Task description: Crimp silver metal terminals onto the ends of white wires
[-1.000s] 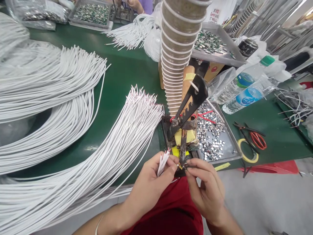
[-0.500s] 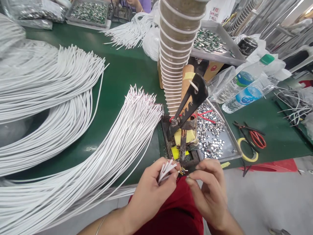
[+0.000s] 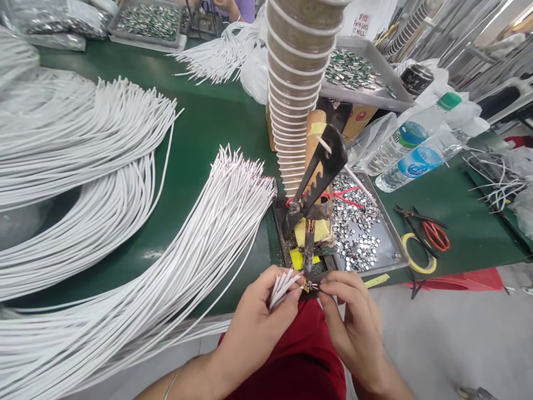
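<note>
My left hand [image 3: 262, 314] is closed around a small bunch of white cables [image 3: 285, 286], with the cut ends pointing up. From its fingertips one cable end sticks out to the right, with fine bared wires [image 3: 313, 286] by a small yellowish fixture piece. My right hand [image 3: 356, 319] has its thumb and forefinger drawn together at those wire tips; whatever lies between them is too small to make out. Just above both hands is the dark tip of a soldering iron [image 3: 308, 255], its wooden handle upright in a black bracket [image 3: 328, 153].
A thick bundle of white cables [image 3: 187, 239] lies to the left on the green table [image 3: 216, 116]. A ribbed hose [image 3: 293, 83] rises behind the iron. Rightward are a tray of small metal parts [image 3: 389, 244], water bottles [image 3: 420, 161], pliers [image 3: 435, 233] and yellow tape [image 3: 406, 247].
My right hand has moved slightly left and up, bringing its fingertips to the wire ends. My left hand keeps its hold on the cables. The whole view has shifted a little.
</note>
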The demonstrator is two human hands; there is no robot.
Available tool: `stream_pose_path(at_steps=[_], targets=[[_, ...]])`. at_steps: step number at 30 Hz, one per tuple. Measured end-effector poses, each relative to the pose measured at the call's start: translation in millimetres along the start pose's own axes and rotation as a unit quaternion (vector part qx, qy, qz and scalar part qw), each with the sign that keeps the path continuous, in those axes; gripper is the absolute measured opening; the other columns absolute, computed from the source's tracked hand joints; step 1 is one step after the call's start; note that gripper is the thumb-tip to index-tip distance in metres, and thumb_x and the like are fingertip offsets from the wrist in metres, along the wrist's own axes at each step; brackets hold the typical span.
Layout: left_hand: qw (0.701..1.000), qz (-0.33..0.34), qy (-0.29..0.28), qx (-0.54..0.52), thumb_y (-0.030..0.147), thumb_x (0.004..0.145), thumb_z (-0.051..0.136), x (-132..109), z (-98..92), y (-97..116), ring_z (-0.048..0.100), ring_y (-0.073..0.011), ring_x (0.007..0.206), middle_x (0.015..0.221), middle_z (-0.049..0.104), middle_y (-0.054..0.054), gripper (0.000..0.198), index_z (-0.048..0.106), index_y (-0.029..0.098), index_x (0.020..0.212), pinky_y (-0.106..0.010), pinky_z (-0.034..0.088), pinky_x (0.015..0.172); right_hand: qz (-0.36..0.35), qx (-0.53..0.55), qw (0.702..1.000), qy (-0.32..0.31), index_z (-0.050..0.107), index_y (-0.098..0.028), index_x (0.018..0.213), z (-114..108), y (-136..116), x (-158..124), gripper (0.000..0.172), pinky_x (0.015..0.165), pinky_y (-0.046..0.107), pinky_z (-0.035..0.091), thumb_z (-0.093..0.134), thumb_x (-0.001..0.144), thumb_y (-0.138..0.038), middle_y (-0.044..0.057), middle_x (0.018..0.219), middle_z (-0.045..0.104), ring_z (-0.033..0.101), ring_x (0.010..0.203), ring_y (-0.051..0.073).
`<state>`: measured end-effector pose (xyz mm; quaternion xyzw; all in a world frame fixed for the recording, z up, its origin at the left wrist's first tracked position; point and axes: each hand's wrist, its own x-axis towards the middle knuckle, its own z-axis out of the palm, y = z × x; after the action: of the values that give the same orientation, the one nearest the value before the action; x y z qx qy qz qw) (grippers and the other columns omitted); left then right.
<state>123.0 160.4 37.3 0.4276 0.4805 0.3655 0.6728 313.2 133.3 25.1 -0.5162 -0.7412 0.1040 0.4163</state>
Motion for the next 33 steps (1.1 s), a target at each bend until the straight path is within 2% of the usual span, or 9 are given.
stream_pose_path(at_steps=[4,9,12,16,20,25,28,33], targets=[[1.000,0.007,0.004,0.004,0.029,0.095,0.066,2,0.5,7,0.059,-0.0176,0.080,0.086,0.066,0.000,0.012,0.063,0.021,0.086,-0.025,0.052,0.076,-0.017,0.004,1.000,0.019,0.065,-0.024,0.114,8,0,1,0.026,0.080,0.035,0.061,0.064,0.097,-0.004,0.006,0.106,0.077,0.075,0.093,0.020],[0.999,0.023,0.023,0.007,0.026,0.092,0.068,1,0.0,11,0.060,-0.0166,0.078,0.089,0.069,-0.001,0.014,0.061,0.022,0.081,-0.025,0.053,0.075,-0.043,-0.009,0.998,0.033,0.065,-0.024,0.117,12,-2,4,0.030,0.079,0.036,0.062,0.066,0.096,-0.003,0.006,0.105,0.077,0.075,0.093,0.020],[1.000,0.022,0.019,0.010,0.025,0.093,0.066,-1,0.0,7,0.062,-0.0174,0.081,0.090,0.070,-0.001,0.013,0.061,0.022,0.082,-0.025,0.053,0.078,-0.044,0.027,0.998,0.029,0.065,-0.023,0.114,10,-1,4,0.028,0.080,0.035,0.060,0.064,0.096,-0.001,0.006,0.104,0.073,0.072,0.092,0.019],[1.000,0.025,0.000,0.016,0.024,0.095,0.063,-5,1.4,-1,0.063,-0.0179,0.084,0.091,0.071,-0.001,0.012,0.061,0.022,0.083,-0.026,0.053,0.081,-0.033,0.037,0.998,0.026,0.068,-0.022,0.108,2,-1,4,0.020,0.081,0.035,0.054,0.067,0.096,-0.005,0.003,0.101,0.061,0.060,0.088,0.017],[0.998,0.031,-0.037,0.038,0.017,0.094,0.061,-9,4.3,-9,0.062,-0.0174,0.081,0.093,0.072,0.000,0.006,0.065,0.021,0.092,-0.027,0.052,0.080,-0.019,0.059,0.998,-0.029,0.070,-0.024,0.112,-4,-5,6,0.017,0.074,0.030,0.051,0.067,0.100,-0.012,-0.001,0.089,0.052,0.053,0.081,0.016],[0.991,0.083,-0.075,0.078,0.008,0.090,0.060,-9,7.1,-15,0.057,-0.0168,0.081,0.090,0.063,0.001,0.015,0.060,0.021,0.083,-0.026,0.049,0.076,0.023,0.131,0.984,-0.120,0.071,-0.024,0.111,0,-8,7,0.011,0.070,0.026,0.052,0.067,0.103,-0.019,0.000,0.090,0.058,0.057,0.083,0.015],[0.986,0.111,-0.085,0.090,0.009,0.097,0.057,-9,3.7,-16,0.058,-0.0176,0.086,0.095,0.058,-0.001,0.017,0.061,0.021,0.086,-0.026,0.051,0.080,0.033,0.139,0.982,-0.123,0.071,-0.024,0.109,0,-6,7,0.010,0.071,0.026,0.053,0.066,0.103,-0.018,0.000,0.089,0.060,0.059,0.082,0.015],[0.982,0.125,-0.118,0.080,0.013,0.109,0.048,-13,-5.7,-17,0.059,-0.0196,0.104,0.111,0.058,-0.005,0.019,0.065,0.022,0.109,-0.030,0.053,0.098,0.043,0.126,0.986,-0.103,0.066,-0.024,0.097,-5,-4,9,0.008,0.068,0.025,0.051,0.066,0.103,-0.018,-0.001,0.086,0.059,0.058,0.079,0.014]])
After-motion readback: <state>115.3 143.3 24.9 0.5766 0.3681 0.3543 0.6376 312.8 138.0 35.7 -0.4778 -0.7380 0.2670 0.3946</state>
